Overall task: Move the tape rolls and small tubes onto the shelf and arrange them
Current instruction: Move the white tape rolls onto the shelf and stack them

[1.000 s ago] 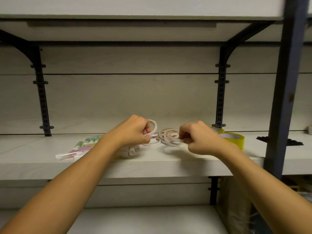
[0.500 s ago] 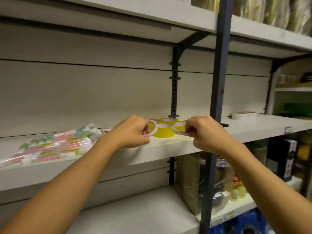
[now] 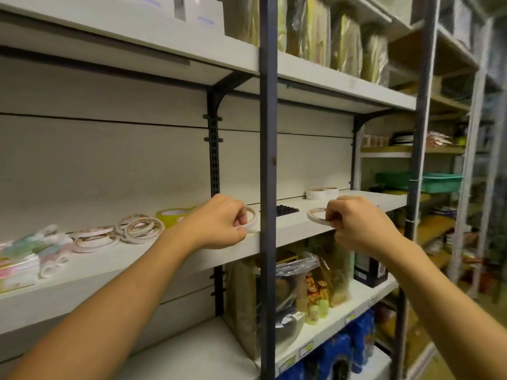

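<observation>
My left hand (image 3: 219, 223) is closed on a thin white tape roll (image 3: 251, 219) just left of the dark upright post (image 3: 267, 160). My right hand (image 3: 356, 223) grips another thin white tape roll (image 3: 315, 215) over the shelf (image 3: 296, 229) right of that post. Several thin white tape rolls (image 3: 137, 229) lie in a loose pile on the shelf to the left, beside a yellow tape roll (image 3: 171, 215). Packs of small pastel tubes (image 3: 30, 250) in clear wrap lie at the far left. Two stacked white tape rolls (image 3: 321, 192) stand at the back of the right section.
A small black studded pad (image 3: 286, 210) lies on the shelf between my hands. Bagged goods (image 3: 296, 292) fill the shelf below. Packages (image 3: 329, 37) sit on the shelf above. A green basket (image 3: 436, 182) and more shelving stand further right.
The view has swung right along the shelf. Both hands lifted a thin tape roll from the pile and carried it right; my right hand has passed the dark post.
</observation>
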`<move>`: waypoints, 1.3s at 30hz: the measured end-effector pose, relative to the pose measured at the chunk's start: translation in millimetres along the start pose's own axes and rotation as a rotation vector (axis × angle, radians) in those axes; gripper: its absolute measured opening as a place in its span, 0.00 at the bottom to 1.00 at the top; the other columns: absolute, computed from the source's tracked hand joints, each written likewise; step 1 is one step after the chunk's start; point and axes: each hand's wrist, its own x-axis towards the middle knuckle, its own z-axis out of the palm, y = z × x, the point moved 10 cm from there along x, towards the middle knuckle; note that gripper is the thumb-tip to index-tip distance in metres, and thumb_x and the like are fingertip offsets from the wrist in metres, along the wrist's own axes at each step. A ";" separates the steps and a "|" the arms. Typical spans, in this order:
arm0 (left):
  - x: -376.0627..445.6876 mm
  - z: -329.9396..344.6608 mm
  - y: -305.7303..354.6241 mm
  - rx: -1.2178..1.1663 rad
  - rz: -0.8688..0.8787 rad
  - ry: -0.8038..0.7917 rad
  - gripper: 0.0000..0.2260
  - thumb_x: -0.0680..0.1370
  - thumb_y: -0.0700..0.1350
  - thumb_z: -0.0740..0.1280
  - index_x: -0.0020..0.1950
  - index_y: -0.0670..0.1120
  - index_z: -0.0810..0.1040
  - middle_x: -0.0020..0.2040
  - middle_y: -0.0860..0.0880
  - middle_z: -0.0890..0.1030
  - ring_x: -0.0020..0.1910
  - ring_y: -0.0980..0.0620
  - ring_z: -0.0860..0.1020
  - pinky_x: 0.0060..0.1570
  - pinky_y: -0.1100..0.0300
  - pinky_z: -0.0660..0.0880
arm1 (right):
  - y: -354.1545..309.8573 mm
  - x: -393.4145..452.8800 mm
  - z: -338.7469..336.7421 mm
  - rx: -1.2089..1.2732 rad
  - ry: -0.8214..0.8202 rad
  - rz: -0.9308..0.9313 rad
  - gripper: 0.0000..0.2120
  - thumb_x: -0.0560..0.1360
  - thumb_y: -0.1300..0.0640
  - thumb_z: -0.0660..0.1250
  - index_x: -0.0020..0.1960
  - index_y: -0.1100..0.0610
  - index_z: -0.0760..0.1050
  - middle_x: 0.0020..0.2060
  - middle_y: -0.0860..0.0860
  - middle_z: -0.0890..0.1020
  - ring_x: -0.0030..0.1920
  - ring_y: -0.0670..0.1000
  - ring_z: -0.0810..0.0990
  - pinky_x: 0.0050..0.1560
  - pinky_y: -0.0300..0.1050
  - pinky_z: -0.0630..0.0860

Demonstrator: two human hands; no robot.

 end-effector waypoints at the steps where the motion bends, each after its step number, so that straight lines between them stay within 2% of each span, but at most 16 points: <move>1: 7.0 5.1 8.7 0.001 0.002 -0.006 0.03 0.74 0.46 0.68 0.47 0.50 0.79 0.43 0.54 0.79 0.42 0.55 0.77 0.46 0.50 0.79 | 14.6 -1.1 -0.9 -0.009 0.001 0.018 0.08 0.73 0.62 0.70 0.49 0.50 0.77 0.46 0.47 0.78 0.45 0.47 0.74 0.46 0.43 0.79; 3: 20.4 15.0 28.8 -0.003 0.010 -0.014 0.03 0.75 0.45 0.68 0.48 0.51 0.79 0.43 0.53 0.79 0.42 0.55 0.77 0.46 0.51 0.80 | 44.4 -2.4 -1.8 -0.029 -0.002 0.046 0.07 0.74 0.61 0.70 0.48 0.50 0.76 0.45 0.47 0.78 0.44 0.47 0.75 0.47 0.44 0.80; 9: 65.6 51.8 93.0 -0.008 0.063 -0.043 0.03 0.78 0.44 0.67 0.50 0.51 0.77 0.45 0.54 0.78 0.42 0.56 0.76 0.44 0.58 0.79 | 134.8 -2.6 -6.8 -0.043 -0.032 0.087 0.08 0.73 0.61 0.70 0.48 0.51 0.77 0.46 0.48 0.78 0.44 0.47 0.75 0.44 0.39 0.76; 13: 102.6 68.0 125.6 0.060 0.021 -0.017 0.05 0.77 0.42 0.67 0.50 0.50 0.76 0.45 0.54 0.75 0.43 0.54 0.75 0.46 0.54 0.80 | 193.0 -1.1 -13.1 -0.063 -0.006 0.086 0.08 0.72 0.62 0.70 0.48 0.50 0.75 0.45 0.47 0.77 0.45 0.49 0.75 0.39 0.38 0.71; 17: 134.3 82.4 151.9 0.130 -0.018 0.001 0.06 0.75 0.40 0.68 0.50 0.48 0.76 0.46 0.51 0.75 0.42 0.53 0.74 0.44 0.55 0.78 | 243.9 -0.8 -14.3 -0.046 0.023 0.096 0.11 0.71 0.62 0.71 0.48 0.49 0.75 0.46 0.46 0.77 0.45 0.49 0.75 0.43 0.42 0.78; 22: 173.8 108.6 176.7 0.203 -0.013 -0.022 0.05 0.75 0.41 0.68 0.50 0.47 0.76 0.45 0.49 0.75 0.41 0.52 0.75 0.43 0.54 0.80 | 294.6 1.7 -16.0 -0.079 0.035 0.113 0.12 0.72 0.64 0.70 0.49 0.49 0.75 0.47 0.47 0.77 0.46 0.50 0.75 0.42 0.41 0.75; 26: 216.2 121.7 186.8 0.226 -0.003 -0.014 0.05 0.73 0.41 0.67 0.48 0.46 0.76 0.44 0.49 0.76 0.40 0.50 0.76 0.42 0.53 0.80 | 332.0 3.4 -15.6 -0.065 0.062 0.160 0.12 0.72 0.64 0.70 0.50 0.50 0.76 0.47 0.46 0.77 0.47 0.49 0.75 0.45 0.44 0.79; 31: 272.0 142.8 186.4 0.189 0.001 0.009 0.06 0.71 0.39 0.66 0.47 0.43 0.79 0.41 0.46 0.79 0.40 0.46 0.79 0.38 0.50 0.80 | 363.0 24.2 3.1 -0.095 0.044 0.144 0.11 0.72 0.62 0.71 0.49 0.49 0.76 0.45 0.45 0.77 0.46 0.48 0.75 0.44 0.41 0.77; 34: 303.8 160.3 178.3 0.177 0.001 0.008 0.07 0.70 0.39 0.66 0.47 0.42 0.80 0.42 0.44 0.81 0.40 0.45 0.80 0.37 0.49 0.79 | 384.0 49.8 11.9 -0.123 0.055 0.139 0.11 0.72 0.63 0.71 0.48 0.49 0.75 0.45 0.45 0.76 0.47 0.49 0.76 0.44 0.43 0.78; 38: 351.1 172.4 154.6 0.190 -0.014 0.034 0.10 0.67 0.40 0.64 0.46 0.40 0.79 0.43 0.42 0.81 0.35 0.46 0.74 0.32 0.53 0.71 | 406.0 96.1 25.5 -0.110 0.072 0.123 0.11 0.72 0.64 0.71 0.48 0.50 0.76 0.45 0.46 0.76 0.45 0.49 0.75 0.43 0.41 0.76; 39: 363.3 173.9 148.2 0.187 -0.014 0.044 0.11 0.66 0.40 0.62 0.45 0.40 0.78 0.43 0.42 0.80 0.36 0.45 0.75 0.32 0.53 0.73 | 409.8 109.3 30.1 -0.118 0.074 0.113 0.11 0.71 0.64 0.71 0.48 0.50 0.76 0.45 0.46 0.77 0.45 0.49 0.75 0.42 0.41 0.76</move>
